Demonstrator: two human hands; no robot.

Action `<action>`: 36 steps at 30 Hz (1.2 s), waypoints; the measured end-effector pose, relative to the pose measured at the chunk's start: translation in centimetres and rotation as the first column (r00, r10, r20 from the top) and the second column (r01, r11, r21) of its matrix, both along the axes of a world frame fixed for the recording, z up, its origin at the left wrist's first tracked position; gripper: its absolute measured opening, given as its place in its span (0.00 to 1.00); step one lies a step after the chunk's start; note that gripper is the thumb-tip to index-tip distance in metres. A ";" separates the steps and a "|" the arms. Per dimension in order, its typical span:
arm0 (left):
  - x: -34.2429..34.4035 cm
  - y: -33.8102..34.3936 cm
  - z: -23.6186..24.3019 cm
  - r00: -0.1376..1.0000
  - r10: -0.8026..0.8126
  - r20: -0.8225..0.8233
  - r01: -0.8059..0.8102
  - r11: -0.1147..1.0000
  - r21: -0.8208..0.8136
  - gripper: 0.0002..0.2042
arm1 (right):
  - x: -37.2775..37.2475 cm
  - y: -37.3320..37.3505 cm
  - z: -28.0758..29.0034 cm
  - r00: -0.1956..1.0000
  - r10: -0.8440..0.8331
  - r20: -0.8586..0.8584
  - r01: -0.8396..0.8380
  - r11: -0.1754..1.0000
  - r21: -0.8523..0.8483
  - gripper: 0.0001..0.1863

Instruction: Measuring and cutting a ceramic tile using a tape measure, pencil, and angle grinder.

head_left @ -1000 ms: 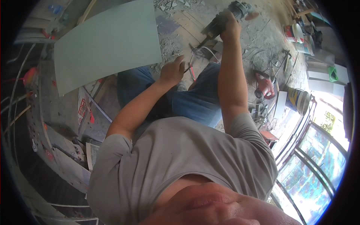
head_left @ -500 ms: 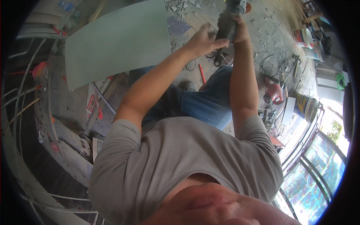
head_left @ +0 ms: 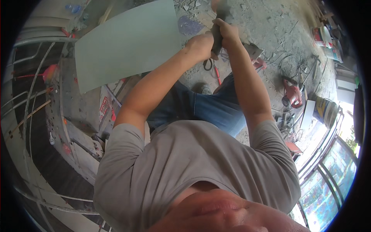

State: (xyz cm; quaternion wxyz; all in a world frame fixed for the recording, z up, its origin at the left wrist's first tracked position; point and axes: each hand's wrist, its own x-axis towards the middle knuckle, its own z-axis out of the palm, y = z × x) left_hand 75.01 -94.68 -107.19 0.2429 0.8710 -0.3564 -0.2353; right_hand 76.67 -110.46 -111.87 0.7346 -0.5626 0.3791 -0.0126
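Out in front of me, near the top of the view, a dark angle grinder [head_left: 217,38] is held lengthwise, its far end blurred and partly cut off by the picture's edge. My left hand [head_left: 201,45] is closed around its rear part. Higher up the body, my right hand [head_left: 228,31] wraps it from the right. An orange-brown patch, perhaps its disc, shows at the very top. Left of the tool lies a large pale grey-green sheet [head_left: 127,46], clear of both hands.
A red power tool [head_left: 292,92] lies on the dusty floor at right among cables. Buckets [head_left: 325,112] stand near the bright window side. Below the hands is a red-handled tool [head_left: 217,76]. Metal railings [head_left: 29,96] curve along the left. Broken chips litter the floor at top.
My left hand, loosely spread beside the grinder before, now grips its rear. The grinder and right hand have shifted left, and the tool's upper end has swung out of view.
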 end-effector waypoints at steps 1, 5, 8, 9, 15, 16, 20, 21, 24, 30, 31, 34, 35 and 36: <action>0.5 0.1 0.1 0.998 0.037 0.044 -0.040 0.997 0.067 0.41 | 0.5 0.7 0.2 1.000 -0.021 0.001 0.021 0.999 -0.031 0.15; 0.9 0.3 0.4 0.987 0.122 0.103 -0.143 0.964 0.222 0.43 | 1.2 2.4 1.5 0.993 0.113 0.040 -0.092 0.934 -0.345 0.13; 2.0 5.3 -1.0 0.909 -0.040 0.414 0.092 0.990 -0.107 0.44 | 2.2 -0.7 0.4 0.976 0.217 0.022 -0.214 0.972 -0.093 0.16; 4.3 8.3 -0.7 0.916 -0.046 0.398 0.076 0.995 -0.059 0.45 | 2.1 -0.8 -0.2 0.977 0.211 0.002 -0.211 0.974 -0.078 0.16; 13.3 26.6 -0.6 0.874 0.483 -0.054 -0.358 0.714 0.602 0.81 | 1.0 0.8 0.0 0.936 0.353 -0.011 -0.336 0.899 0.282 0.25; 13.5 24.2 -0.4 0.884 0.465 -0.050 -0.257 0.571 0.780 0.82 | -0.1 0.7 -0.1 0.933 0.358 -0.046 -0.330 0.897 0.294 0.25; 13.3 24.8 -1.8 0.945 0.327 -0.009 -0.187 0.562 0.806 0.83 | -4.7 0.3 -0.3 0.855 0.481 -0.193 -0.389 0.841 0.375 0.23; 13.4 25.0 -2.2 0.940 0.340 -0.038 -0.170 0.559 0.812 0.83 | -6.0 0.5 0.1 0.864 0.475 -0.168 -0.349 0.805 0.480 0.23; 13.6 23.8 -1.4 0.881 0.472 -0.041 -0.273 0.577 0.769 0.82 | -9.1 2.5 1.6 0.844 0.450 -0.293 -0.320 0.859 0.399 0.27; 14.2 22.6 1.2 0.795 0.593 -0.130 -0.227 0.490 0.842 0.80 | -11.9 6.3 6.9 0.802 0.452 -0.391 -0.251 0.848 0.467 0.24; 14.5 22.3 1.7 0.794 0.594 -0.130 -0.223 0.484 0.846 0.80 | -11.6 6.6 8.4 0.789 0.457 -0.411 -0.231 0.840 0.492 0.24; 14.8 21.7 1.9 0.791 0.599 -0.124 -0.230 0.480 0.847 0.79 | -11.5 7.3 9.9 0.775 0.440 -0.454 -0.159 0.831 0.533 0.23; 15.0 21.7 2.0 0.795 0.597 -0.112 -0.245 0.483 0.841 0.78 | -11.5 7.5 10.2 0.779 0.412 -0.473 -0.105 0.829 0.549 0.23; 14.8 21.9 2.1 0.793 0.598 -0.116 -0.243 0.485 0.840 0.78 | -11.4 7.7 10.4 0.777 0.412 -0.476 -0.106 0.831 0.547 0.23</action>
